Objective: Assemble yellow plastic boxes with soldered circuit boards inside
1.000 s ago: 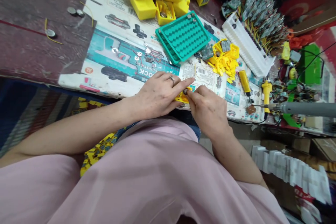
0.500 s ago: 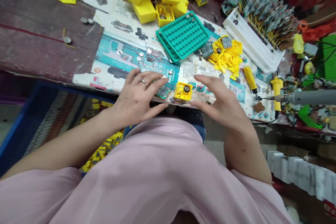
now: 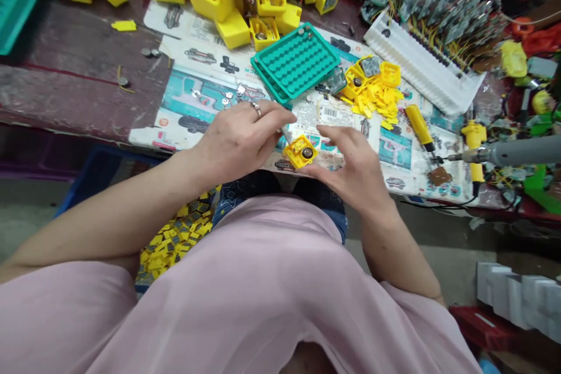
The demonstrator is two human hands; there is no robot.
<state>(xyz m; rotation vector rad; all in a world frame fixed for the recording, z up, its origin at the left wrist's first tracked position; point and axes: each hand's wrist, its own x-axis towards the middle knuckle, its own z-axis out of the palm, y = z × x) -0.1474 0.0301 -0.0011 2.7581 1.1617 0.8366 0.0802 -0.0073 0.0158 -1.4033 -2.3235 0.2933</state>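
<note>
A small open yellow plastic case (image 3: 300,152) with a round dark metal piece (image 3: 307,153) inside lies tilted near the table's front edge. My left hand (image 3: 245,140) is closed at the case's left side, thumb and fingers pinching a small circuit board (image 3: 286,134). Only a thin pale edge of that board shows; the fingers cover the rest. On the right of the case is my right hand (image 3: 350,169), its thumb and fingers spread apart. Its thumb tip is close to the case's lower right corner; whether it touches I cannot tell.
Stacked green trays (image 3: 295,61) lie ahead, with a heap of small yellow parts (image 3: 372,93) to their right. A white foam rack (image 3: 423,64) holds wired boards. Yellow cases (image 3: 232,29) crowd the back. A soldering iron (image 3: 504,152) and yellow-handled tool (image 3: 418,125) lie right.
My left hand has closed on the circuit board and lifted it to the yellow case. The case has turned, and my right thumb has come nearer to it. The view has shifted somewhat.
</note>
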